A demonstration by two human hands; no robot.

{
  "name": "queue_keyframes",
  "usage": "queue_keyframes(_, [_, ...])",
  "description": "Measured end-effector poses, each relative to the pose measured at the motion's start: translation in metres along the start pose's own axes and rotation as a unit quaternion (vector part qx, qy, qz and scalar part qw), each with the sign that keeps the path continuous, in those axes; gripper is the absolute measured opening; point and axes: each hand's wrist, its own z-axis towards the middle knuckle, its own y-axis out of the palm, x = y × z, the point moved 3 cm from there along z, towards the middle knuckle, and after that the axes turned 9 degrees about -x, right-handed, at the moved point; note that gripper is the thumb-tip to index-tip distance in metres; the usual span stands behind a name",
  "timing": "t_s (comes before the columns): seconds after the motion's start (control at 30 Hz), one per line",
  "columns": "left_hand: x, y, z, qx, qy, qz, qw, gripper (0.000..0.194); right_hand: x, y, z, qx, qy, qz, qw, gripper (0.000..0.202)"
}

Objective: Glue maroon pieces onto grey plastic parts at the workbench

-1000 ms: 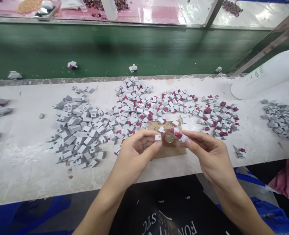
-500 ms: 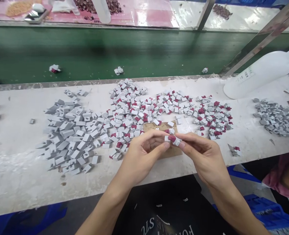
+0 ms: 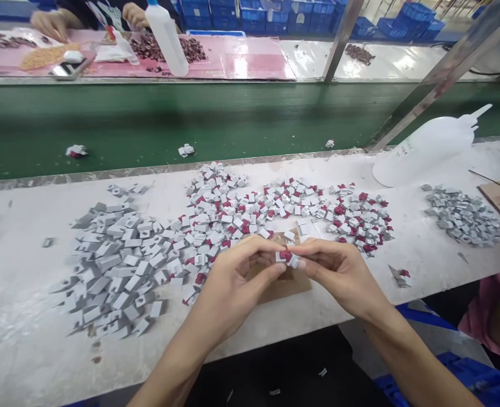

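We see L hand [image 3: 233, 278] and R hand [image 3: 352, 276] close tog., pinching, resp., a white block [image 3: 279, 257] and a red-and-white pc [image 3: 287, 256] over the brown board [image 3: 290, 289]; these parts, apart a sec. ago, now meet, i.e., joining appears under way.

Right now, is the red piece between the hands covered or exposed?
At least partly exposed: the red piece shows plainly between the left hand and right hand.
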Motion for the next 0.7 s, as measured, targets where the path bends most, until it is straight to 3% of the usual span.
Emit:
queue_keyframes(0.1, [0.003, -0.004, 0.01, -0.012, -0.014, -0.006, 1.0, 0.008, -0.003, -0.001, 0.008, -0.009, -0.005, 0.008, 1.0, 0.016])
queue_keyframes(0.2, [0.009, -0.014, 0.024, 0.005, -0.016, 0.024, 1.0, 0.016, -0.015, -0.014, 0.026, -0.03, -0.003, -0.068, 0.997, 0.024])
queue_keyframes(0.27, [0.014, -0.023, 0.037, 0.031, -0.006, 0.067, 0.997, 0.021, -0.026, -0.038, 0.052, 0.021, 0.01, -0.196, 0.98, 0.034])
queue_keyframes(0.33, [0.02, -0.032, 0.057, 0.053, -0.001, 0.112, 0.992, 0.019, -0.039, -0.073, 0.09, 0.14, 0.025, -0.344, 0.928, 0.038])
queue_keyframes(0.37, [0.022, -0.036, 0.07, 0.062, -0.004, 0.133, 0.989, 0.017, -0.045, -0.092, 0.111, 0.199, 0.027, -0.393, 0.897, 0.041])
queue_keyframes(0.43, [0.027, -0.044, 0.101, 0.085, -0.014, 0.184, 0.979, 0.013, -0.054, -0.127, 0.157, 0.262, 0.028, -0.44, 0.858, 0.05])
queue_keyframes(0.53, [0.033, -0.052, 0.159, 0.131, -0.031, 0.253, 0.958, 0.013, -0.056, -0.165, 0.215, 0.28, 0.052, -0.477, 0.831, 0.049])
queue_keyframes(0.63, [0.031, -0.06, 0.218, 0.164, -0.052, 0.282, 0.944, 0.012, -0.057, -0.174, 0.241, 0.27, 0.078, -0.484, 0.829, 0.025])
queue_keyframes(0.7, [0.025, -0.064, 0.251, 0.175, -0.067, 0.294, 0.937, 0.008, -0.06, -0.166, 0.235, 0.263, 0.082, -0.473, 0.837, 0.013])
